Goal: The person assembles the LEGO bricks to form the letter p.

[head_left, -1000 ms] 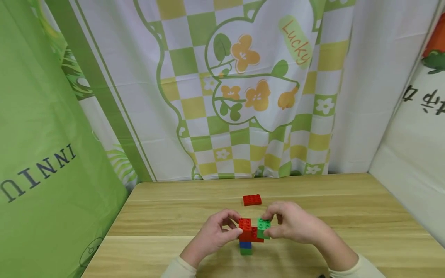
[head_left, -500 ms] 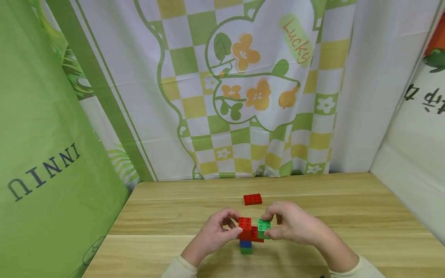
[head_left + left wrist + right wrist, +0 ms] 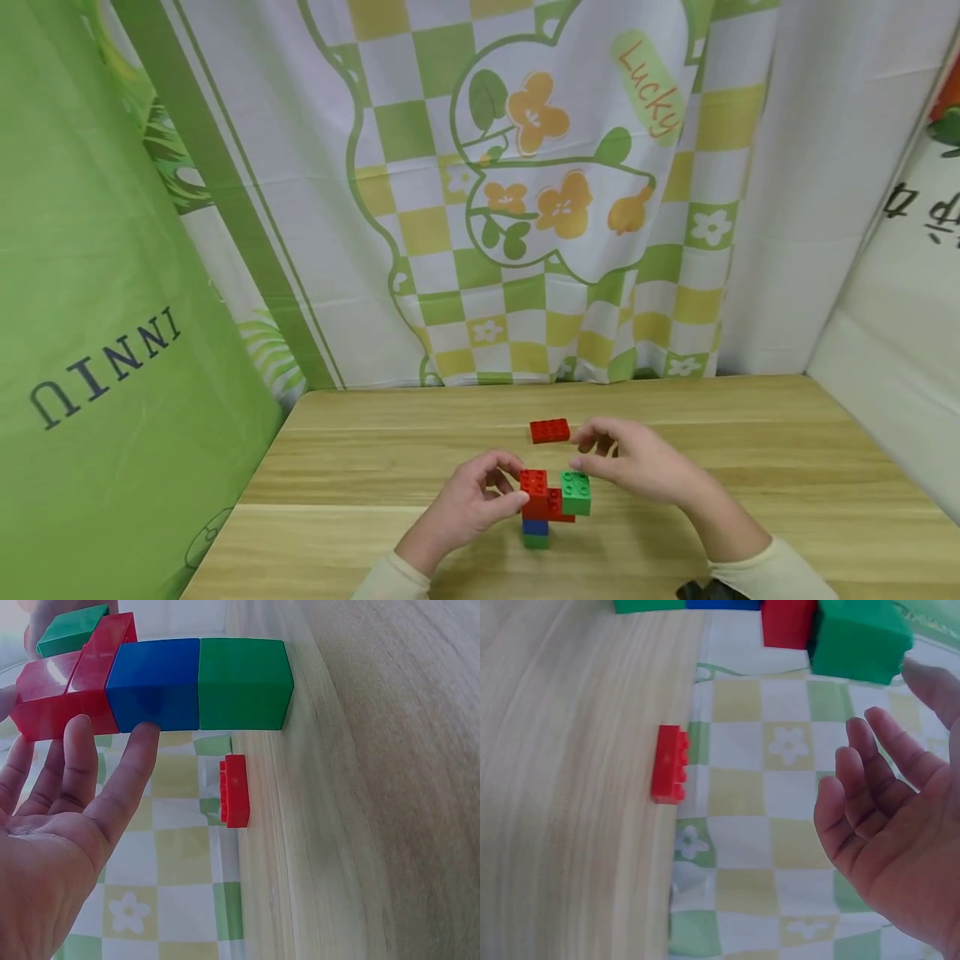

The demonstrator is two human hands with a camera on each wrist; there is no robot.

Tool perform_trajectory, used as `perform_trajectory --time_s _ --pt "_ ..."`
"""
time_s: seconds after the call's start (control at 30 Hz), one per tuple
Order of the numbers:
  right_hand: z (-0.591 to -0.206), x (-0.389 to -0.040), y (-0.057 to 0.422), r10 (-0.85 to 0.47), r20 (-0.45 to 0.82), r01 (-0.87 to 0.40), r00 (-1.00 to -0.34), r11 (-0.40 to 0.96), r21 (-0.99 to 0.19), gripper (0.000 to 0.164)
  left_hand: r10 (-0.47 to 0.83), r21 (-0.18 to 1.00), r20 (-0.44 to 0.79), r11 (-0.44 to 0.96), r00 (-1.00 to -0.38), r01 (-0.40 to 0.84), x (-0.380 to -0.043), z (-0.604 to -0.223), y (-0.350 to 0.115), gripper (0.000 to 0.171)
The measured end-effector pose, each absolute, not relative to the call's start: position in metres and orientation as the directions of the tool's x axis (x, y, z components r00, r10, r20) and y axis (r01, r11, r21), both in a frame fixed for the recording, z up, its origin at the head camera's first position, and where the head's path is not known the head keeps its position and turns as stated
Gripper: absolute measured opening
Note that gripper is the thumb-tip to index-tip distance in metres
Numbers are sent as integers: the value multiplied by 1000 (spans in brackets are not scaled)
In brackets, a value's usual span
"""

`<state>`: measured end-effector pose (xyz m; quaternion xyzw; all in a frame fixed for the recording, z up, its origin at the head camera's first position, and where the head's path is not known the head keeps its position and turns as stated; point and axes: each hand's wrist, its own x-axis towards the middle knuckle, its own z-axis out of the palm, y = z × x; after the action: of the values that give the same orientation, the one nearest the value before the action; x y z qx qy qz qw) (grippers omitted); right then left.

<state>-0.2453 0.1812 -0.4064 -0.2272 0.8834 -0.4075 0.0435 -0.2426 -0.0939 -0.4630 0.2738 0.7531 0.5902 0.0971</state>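
Observation:
A tower of toy building blocks stands on the table, with a green block (image 3: 536, 542) at the bottom and a blue block (image 3: 154, 684) above it. A long flat red block (image 3: 555, 502) lies across the blue one and juts to the right. On its left end sits a red block (image 3: 533, 482), pinched between thumb and fingers of my left hand (image 3: 480, 500). The bright green block (image 3: 576, 493) is on the jutting end. Behind that block, my right hand (image 3: 648, 462) holds nothing, its fingers loosely bent; in the right wrist view the thumb is right by the green block.
A loose flat red block (image 3: 550, 431) lies studs up on the wooden table (image 3: 375, 467), behind the tower. A patterned curtain (image 3: 555, 208) hangs along the far table edge. A dark object (image 3: 708, 590) shows near the right sleeve.
My right hand has let go of the bright green block and moved back and slightly right from it. The green block stays on the long red block. My left hand keeps its hold.

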Motion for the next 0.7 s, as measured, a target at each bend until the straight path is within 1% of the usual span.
perform_trajectory --time_s 0.23,0.33,0.47,0.7 --pt "-423 -274 174 -370 74 -292 -926 577 -763 25 512 936 169 184 -842 299 -243 -462 -94 24" --pt "-432 -288 168 -336 59 -263 -940 602 -754 21 508 936 166 188 -845 297 -243 -462 -96 24" --pt "-447 -308 162 -323 54 -264 -945 655 -708 19 508 939 168 178 -845 295 -243 -462 -96 24" --pt "-466 -332 153 -329 32 -277 -944 735 -619 25 516 941 169 169 -840 293 -243 -462 -96 24"
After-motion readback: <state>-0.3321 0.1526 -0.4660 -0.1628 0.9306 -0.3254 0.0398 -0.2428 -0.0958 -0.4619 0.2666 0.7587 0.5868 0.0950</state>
